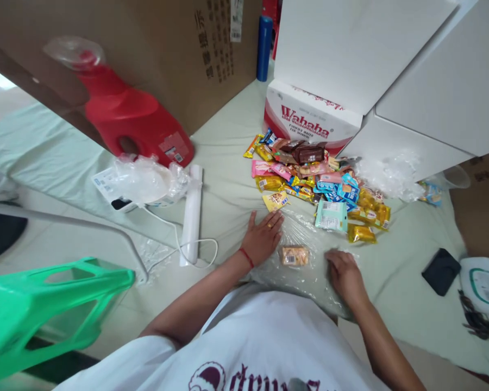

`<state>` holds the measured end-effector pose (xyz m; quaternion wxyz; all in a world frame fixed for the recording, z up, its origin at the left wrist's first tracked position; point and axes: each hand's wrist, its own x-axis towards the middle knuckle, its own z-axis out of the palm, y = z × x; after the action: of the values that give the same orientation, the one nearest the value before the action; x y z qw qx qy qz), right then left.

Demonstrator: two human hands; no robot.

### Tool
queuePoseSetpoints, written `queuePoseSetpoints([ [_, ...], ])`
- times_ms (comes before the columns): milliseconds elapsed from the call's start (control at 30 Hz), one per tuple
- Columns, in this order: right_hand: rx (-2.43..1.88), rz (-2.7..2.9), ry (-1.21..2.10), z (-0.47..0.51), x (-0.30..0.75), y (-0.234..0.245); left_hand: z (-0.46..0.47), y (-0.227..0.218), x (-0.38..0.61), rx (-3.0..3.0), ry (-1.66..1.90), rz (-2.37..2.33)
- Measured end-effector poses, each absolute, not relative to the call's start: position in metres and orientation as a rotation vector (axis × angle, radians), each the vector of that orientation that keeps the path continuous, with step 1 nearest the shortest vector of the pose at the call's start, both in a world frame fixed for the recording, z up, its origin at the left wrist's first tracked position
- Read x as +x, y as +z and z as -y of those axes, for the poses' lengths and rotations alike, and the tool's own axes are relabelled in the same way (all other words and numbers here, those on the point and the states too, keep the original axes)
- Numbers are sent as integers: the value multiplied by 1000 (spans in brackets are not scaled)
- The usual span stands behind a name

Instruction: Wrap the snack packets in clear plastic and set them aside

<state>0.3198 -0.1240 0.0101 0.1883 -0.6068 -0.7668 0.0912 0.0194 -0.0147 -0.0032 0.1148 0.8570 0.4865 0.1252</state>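
A clear plastic bag lies flat on the pale green cloth in front of me. At its middle is a small orange-beige snack packet; I cannot tell if it is inside the bag or on top. My left hand, with a red string at the wrist, rests open and flat on the bag's left side. On the right, my right hand has its fingers bent together at the plastic's edge. Just beyond both hands spreads a pile of wrapped snacks, with a yellow packet and a mint-green packet nearest.
Behind the snacks stands a Wahaha carton against white panels. A red jug and a white power cable are at left, above a green stool. Crumpled clear plastic and a black pouch lie at right.
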Motion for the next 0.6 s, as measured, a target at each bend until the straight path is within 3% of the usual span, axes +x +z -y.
queuePoseSetpoints([
  [300,-1683,1914,-212,18,340,98,16,-3,21,2497,372,-1425],
  [367,-1595,2126,-120,9,314,100,16,-3,21,2500,373,-1433],
  [500,-1283,2620,405,41,260,75,16,-3,21,2499,362,-1451],
  [600,-1380,2626,535,72,245,49,17,-3,21,2505,350,-1463],
])
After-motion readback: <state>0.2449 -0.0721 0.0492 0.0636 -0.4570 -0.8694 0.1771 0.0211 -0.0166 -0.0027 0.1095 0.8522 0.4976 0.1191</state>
